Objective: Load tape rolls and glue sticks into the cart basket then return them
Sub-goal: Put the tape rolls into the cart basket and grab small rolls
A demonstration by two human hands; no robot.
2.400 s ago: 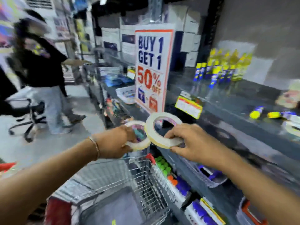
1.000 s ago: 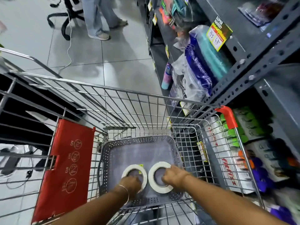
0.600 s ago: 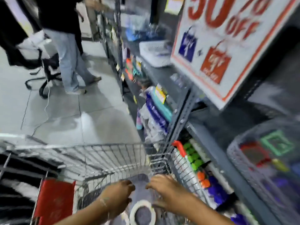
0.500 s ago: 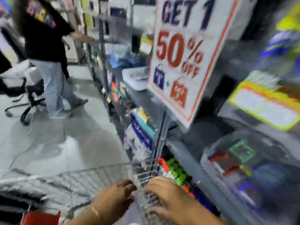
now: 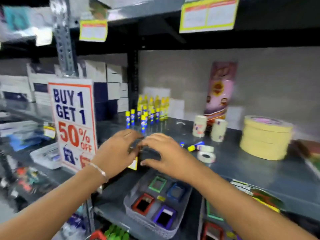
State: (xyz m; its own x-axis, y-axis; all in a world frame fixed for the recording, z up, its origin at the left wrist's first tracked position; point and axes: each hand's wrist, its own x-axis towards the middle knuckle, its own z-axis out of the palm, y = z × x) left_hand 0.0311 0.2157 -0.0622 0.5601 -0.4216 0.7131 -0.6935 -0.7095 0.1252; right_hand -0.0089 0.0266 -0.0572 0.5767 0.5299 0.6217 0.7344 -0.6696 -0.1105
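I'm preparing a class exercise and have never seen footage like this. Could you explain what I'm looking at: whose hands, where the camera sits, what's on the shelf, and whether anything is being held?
There is no machine: the camera is worn on a person's head and looks down at their own bare hands. The left hand and right hand reach over a grey shop shelf, open and holding nothing. On the shelf stand glue sticks, with some lying flat, two loose tape rolls and a stack of wide tape. A sale sign stands at the left.
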